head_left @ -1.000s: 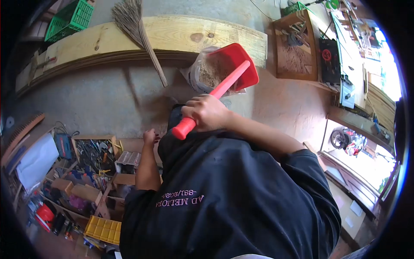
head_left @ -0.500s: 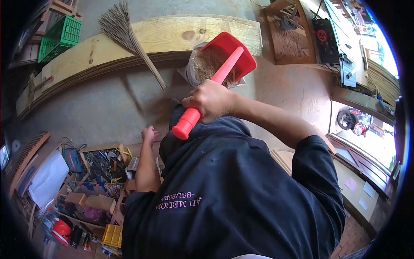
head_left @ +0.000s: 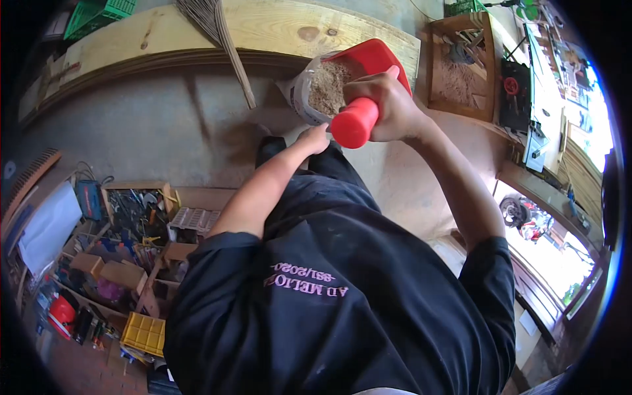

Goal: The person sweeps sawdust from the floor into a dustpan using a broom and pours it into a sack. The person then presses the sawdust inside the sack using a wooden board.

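Observation:
My right hand (head_left: 388,102) is wrapped around the handle of a red dustpan (head_left: 374,58), the handle end pointing up toward me. The pan's scoop rests over the far right side of a white plastic bag (head_left: 301,99). Wood shavings (head_left: 329,85) fill the bag up to near its mouth. At the bag's near rim is my left hand (head_left: 313,139), its fingers closed on the edge, with the fingertips partly hidden.
Behind the bag lies a stack of long planks (head_left: 263,29), with a twig broom (head_left: 227,49) leaning on it. A wooden box with shavings (head_left: 454,85) stands right, beside a machine (head_left: 517,92). Tool bins (head_left: 135,204) and a yellow crate (head_left: 143,334) are at left.
My left hand has come from beside my body to the bag's near rim. My right hand has moved right and away, tipping the dustpan so its handle end points toward me.

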The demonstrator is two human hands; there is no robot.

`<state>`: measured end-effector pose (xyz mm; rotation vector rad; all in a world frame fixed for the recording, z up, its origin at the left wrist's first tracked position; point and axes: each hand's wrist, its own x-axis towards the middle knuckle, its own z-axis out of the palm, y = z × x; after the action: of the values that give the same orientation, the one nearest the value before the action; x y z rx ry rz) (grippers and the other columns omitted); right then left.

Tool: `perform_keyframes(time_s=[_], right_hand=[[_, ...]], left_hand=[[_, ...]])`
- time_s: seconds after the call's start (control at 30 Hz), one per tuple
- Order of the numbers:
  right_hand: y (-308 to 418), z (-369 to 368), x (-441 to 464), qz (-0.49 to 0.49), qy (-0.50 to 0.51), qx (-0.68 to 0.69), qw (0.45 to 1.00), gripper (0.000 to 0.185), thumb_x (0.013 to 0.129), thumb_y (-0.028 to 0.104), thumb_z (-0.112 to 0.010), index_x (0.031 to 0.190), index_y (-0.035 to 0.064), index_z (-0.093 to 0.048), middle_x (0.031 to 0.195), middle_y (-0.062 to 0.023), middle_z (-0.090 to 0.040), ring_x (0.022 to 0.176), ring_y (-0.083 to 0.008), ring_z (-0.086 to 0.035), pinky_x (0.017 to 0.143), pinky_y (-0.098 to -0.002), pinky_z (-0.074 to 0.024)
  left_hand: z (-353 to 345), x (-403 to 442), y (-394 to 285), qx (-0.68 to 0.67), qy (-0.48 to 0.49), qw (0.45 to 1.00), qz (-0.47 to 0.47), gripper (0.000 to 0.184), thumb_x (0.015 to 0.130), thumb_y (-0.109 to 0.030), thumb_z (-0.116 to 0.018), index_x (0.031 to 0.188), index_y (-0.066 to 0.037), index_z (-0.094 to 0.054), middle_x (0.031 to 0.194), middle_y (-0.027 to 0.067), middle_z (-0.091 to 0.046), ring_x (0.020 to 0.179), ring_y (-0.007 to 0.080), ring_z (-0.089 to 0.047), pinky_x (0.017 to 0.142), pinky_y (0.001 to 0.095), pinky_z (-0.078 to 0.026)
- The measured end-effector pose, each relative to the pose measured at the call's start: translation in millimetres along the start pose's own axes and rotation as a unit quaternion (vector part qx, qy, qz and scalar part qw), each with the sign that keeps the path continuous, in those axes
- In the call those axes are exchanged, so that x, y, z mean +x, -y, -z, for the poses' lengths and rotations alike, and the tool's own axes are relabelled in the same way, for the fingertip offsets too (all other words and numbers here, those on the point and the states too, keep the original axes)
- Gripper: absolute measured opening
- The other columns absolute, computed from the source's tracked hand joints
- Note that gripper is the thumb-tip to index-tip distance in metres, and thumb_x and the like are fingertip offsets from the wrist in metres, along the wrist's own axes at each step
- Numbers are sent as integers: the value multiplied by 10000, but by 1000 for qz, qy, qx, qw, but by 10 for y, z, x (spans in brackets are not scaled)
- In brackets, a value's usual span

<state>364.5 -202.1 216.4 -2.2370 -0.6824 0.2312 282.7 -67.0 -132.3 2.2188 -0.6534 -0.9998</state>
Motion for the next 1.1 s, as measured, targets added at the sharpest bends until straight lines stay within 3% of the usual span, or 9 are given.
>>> perform_keyframes(time_s=[0.07,0.2,0.3,0.37,0.43,0.57,0.73,0.8,1.1], right_hand=[[-11,130,-9,-45,-15,23,999,215,548,102,-722,723,79,-600,655,-119,-611,643,-337,-617,595,-400,-489],[-131,203,-106,-27,-18,56,998,207,627,65,-726,708,48,-537,626,-82,-540,561,-262,-562,563,-339,-455],[-157,235,-112,-29,-28,41,998,204,636,66,-727,704,44,-536,628,-87,-538,561,-268,-559,564,-338,-456],[-213,251,-99,-19,-32,37,999,214,634,74,-733,704,43,-534,629,-91,-536,562,-269,-557,565,-338,-456],[-239,292,-64,-2,-40,28,999,224,632,82,-740,704,41,-532,630,-95,-534,562,-271,-556,565,-338,-456],[-265,349,-30,-34,-20,22,999,250,543,120,-722,766,77,-618,701,-113,-624,681,-330,-626,635,-385,-506],[-265,315,37,-43,-30,21,998,238,549,116,-722,758,74,-617,700,-111,-622,682,-330,-627,642,-384,-509],[-256,276,49,-32,-34,11,999,236,556,123,-723,766,81,-623,692,-104,-621,674,-326,-626,637,-388,-506],[-64,-112,32,-10,-6,-47,999,244,576,179,-725,781,113,-611,668,-89,-624,638,-322,-635,573,-428,-506]], left_hand=[[296,156,-503,0,123,987,103,454,910,-178,-461,1354,-83,-443,1249,198,-599,1135,374,-592,950,490,-478],[-80,539,-593,16,142,980,138,429,914,-138,-457,1338,-85,-489,1265,176,-602,1156,345,-594,944,476,-491],[-332,675,-509,24,165,969,181,296,919,-162,-482,1132,-101,-678,1204,123,-654,1135,321,-617,920,470,-506],[-141,941,-456,-31,456,851,261,291,925,-163,-473,1101,-98,-694,1168,122,-670,1108,316,-633,890,463,-520],[-536,516,-372,44,130,980,144,309,940,-170,-441,1111,-101,-688,1168,139,-666,1095,312,-639,872,467,-525],[-758,378,-311,95,60,992,57,336,953,-178,-398,1195,-116,-622,1145,140,-671,1072,317,-645,874,462,-522],[-767,445,-513,62,158,985,18,350,949,-181,-419,1268,-152,-558,1217,158,-630,1090,325,-632,885,461,-506],[-589,382,-671,48,179,982,45,560,879,-81,-471,1424,-182,-389,1338,212,-525,1213,374,-536,977,474,-454],[157,423,-752,-1,101,995,23,513,874,-113,-489,1382,-148,-428,1301,220,-545,1192,379,-546,969,465,-457]])
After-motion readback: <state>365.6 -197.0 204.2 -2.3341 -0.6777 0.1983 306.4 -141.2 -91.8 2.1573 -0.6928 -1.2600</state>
